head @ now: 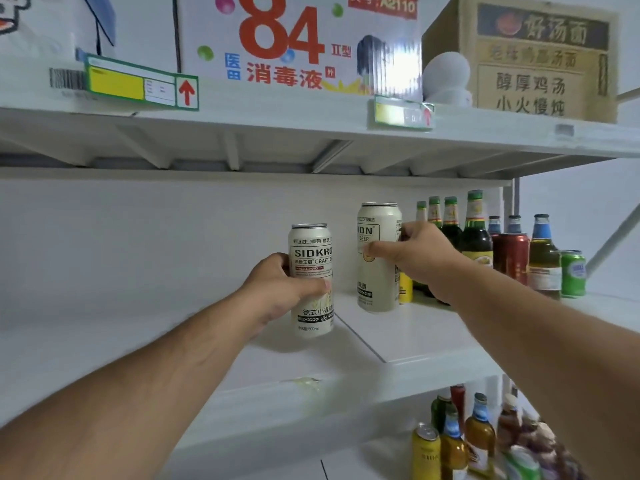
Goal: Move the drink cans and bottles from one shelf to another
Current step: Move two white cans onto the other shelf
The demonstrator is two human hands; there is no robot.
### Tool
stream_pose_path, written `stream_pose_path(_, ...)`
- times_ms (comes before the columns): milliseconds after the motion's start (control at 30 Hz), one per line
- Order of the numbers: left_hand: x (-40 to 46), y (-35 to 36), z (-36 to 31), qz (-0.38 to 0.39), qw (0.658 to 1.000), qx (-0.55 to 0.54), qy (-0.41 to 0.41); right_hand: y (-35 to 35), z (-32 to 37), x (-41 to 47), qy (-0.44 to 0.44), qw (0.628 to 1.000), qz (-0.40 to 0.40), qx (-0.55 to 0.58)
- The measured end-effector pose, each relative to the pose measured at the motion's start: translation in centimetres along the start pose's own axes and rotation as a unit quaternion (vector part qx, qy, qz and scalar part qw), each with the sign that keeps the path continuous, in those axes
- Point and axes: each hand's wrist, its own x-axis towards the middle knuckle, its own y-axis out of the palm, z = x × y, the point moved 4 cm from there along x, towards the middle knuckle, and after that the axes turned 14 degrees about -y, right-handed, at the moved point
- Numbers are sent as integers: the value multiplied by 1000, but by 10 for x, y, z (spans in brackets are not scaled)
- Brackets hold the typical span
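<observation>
My left hand [277, 292] grips a tall white beer can [311, 251] above the left section of the white middle shelf [408, 337]. My right hand [419, 254] grips a second white beer can [375, 289] standing on the right section. Behind that hand a small yellow can [406, 289] peeks out. Further right on the same shelf stand several green bottles [476, 233], a red can [512, 254], a blue-capped amber bottle [543, 258] and a green can [573, 273].
The shelf above [311, 123] carries a white "84" carton [298, 43] and a brown noodle carton [540, 60], with price tags on its edge. The lower shelf at bottom right holds more bottles and a yellow can [426, 452].
</observation>
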Motion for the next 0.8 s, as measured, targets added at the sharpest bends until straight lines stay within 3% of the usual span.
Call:
stream_pose_path(500, 64, 21, -10, 4, 999, 41, 30, 16, -49, 44, 9, 1000, -16, -20)
stream_pose_path(800, 91, 22, -10, -43, 997, 56, 15, 37, -88, 88, 18, 999, -19, 20)
